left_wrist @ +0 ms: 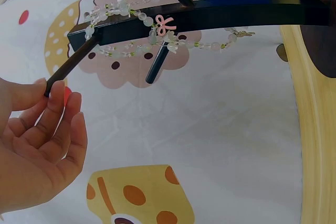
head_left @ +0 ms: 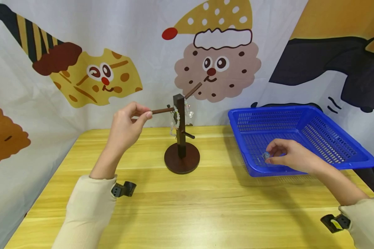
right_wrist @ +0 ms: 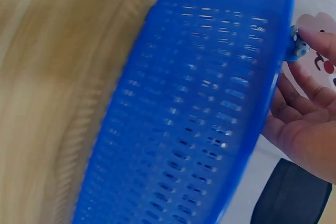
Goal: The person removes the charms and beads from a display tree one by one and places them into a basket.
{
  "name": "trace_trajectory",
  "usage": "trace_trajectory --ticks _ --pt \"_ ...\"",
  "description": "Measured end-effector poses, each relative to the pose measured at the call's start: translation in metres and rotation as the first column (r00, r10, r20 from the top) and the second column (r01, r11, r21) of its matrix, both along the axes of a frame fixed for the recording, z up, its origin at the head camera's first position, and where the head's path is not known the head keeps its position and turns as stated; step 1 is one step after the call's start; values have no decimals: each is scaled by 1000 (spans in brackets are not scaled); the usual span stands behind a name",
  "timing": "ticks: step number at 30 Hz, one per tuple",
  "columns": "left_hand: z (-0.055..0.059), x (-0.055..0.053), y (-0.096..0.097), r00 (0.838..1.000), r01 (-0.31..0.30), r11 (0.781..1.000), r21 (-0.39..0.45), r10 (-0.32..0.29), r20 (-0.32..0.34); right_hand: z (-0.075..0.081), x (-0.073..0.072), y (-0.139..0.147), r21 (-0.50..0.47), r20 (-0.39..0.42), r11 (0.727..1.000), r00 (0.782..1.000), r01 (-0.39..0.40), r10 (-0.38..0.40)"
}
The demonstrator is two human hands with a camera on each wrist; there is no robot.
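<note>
While L hand (head_left: 127,122), raised, pinches peg (head_left: 162,110), R hand (head_left: 291,156) pinching blue beads (head_left: 266,155), over bskt (head_left: 268,121)

an upright dark-brown stand (head_left: 181,135) bears pale beaded strands (head_left: 177,119) near its top. small blue beads (right_wrist: 300,51) are pinched in the right hand (head_left: 289,156).
</note>
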State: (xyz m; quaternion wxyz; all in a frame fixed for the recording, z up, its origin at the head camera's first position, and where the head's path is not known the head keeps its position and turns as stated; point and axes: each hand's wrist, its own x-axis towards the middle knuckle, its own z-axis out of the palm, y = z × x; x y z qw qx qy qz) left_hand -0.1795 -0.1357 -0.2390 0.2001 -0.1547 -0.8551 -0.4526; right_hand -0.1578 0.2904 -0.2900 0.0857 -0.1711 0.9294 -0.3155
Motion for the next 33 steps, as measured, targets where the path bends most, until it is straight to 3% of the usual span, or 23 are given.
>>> trace_trajectory --ticks 7,13,24,33 --pt "0 0 0 1000 -1 1000 4 1 11 -9 2 5 15 17 1000 1000 2 -2" --pt "1 1 0 1000 -6 1000 2 6 14 -6 1 7 -19 41 999 999 -26 26" --pt "1 2 0 1000 -3 1000 0 3 8 29 -4 -1 15 10 1000 1000 14 -15" --pt "1 1 0 1000 2 1000 11 -2 22 46 -10 -23 19 -40 1000 999 -17 18"
